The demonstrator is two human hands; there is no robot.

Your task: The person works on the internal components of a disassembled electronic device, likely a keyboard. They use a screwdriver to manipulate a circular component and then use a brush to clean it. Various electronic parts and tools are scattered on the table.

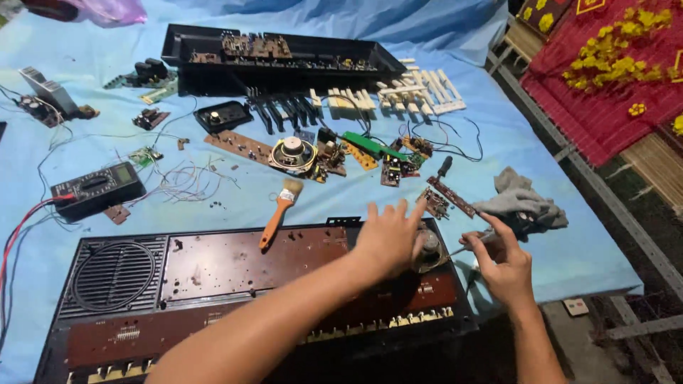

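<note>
Head view: round metal speaker (429,249) under left hand (388,238)

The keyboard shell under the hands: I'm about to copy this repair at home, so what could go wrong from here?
1. The left hand presses on a speaker at the keyboard shell's right end; its cone may dent.
2. The right hand holds a thin tool beside it; a slip might pierce the cone.
3. The paintbrush lies across the shell's rim and could get knocked off.

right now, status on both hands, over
Left hand spread over round speaker in keyboard case. Right hand pinching thin tool. Paintbrush lies nearby.
</note>
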